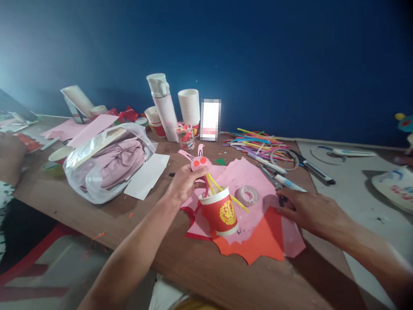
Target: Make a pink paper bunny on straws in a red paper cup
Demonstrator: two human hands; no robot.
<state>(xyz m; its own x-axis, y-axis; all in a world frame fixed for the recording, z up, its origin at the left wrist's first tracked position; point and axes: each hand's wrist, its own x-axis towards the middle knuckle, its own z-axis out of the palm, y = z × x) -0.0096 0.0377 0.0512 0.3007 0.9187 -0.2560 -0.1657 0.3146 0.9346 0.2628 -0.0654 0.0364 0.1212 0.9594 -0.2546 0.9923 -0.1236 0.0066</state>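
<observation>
My left hand (185, 183) is closed around the rim of a red paper cup (221, 214) with a gold emblem. The cup stands tilted on pink paper (249, 174) and an orange cut-out sheet (260, 245). Yellow and red straws (214, 184) stick out of the cup, and a pink paper rabbit face (199, 161) with orange eyes sits above it by my fingers. My right hand (309, 210) lies on the pink paper to the right, fingers curled over a small dark object I cannot make out. A roll of clear tape (247, 195) lies between the cup and my right hand.
Coloured straws (257, 141), markers (312, 167) and scissors lie at the back right. Stacked paper cups (189, 107), a white bottle (162, 106) and a small jar (186, 135) stand behind. A plastic bag (107, 163) with cloth lies left. Another person's hand (5, 145) is at the far left.
</observation>
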